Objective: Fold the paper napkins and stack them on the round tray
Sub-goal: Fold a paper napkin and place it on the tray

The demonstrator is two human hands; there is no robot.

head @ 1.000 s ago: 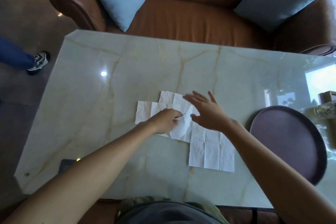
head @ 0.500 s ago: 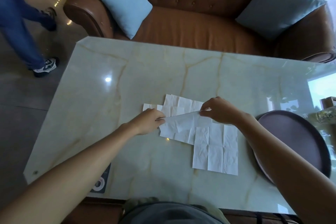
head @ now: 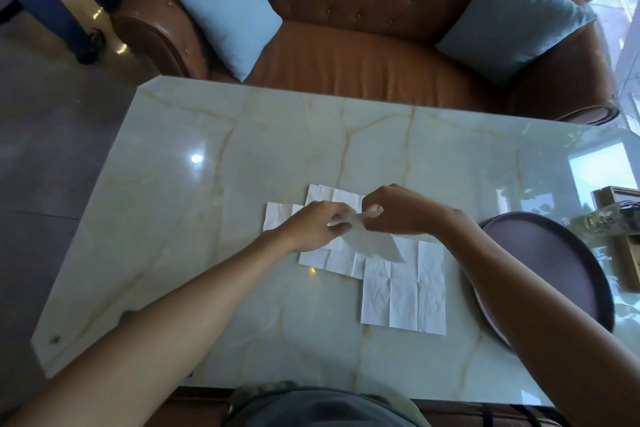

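Several white paper napkins lie overlapping in the middle of the marble table (head: 242, 288). One lifted napkin (head: 370, 243) hangs between both hands, which pinch its top edge close together. My left hand (head: 317, 225) grips it from the left, my right hand (head: 398, 210) from the right. An unfolded napkin (head: 405, 291) lies flat just below them, with others (head: 280, 215) at the left and behind the hands. The dark round tray (head: 554, 260) sits empty at the right, partly hidden by my right forearm.
A brown leather sofa (head: 363, 62) with two light blue cushions stands behind the table. A person's legs (head: 62, 3) in blue trousers are at the far left on the floor. A wooden box and a glass item (head: 606, 218) sit at the right edge.
Both hands pinched one napkin at its ends, lifted it off the pile and have come together above it. The person at the left has walked further back.
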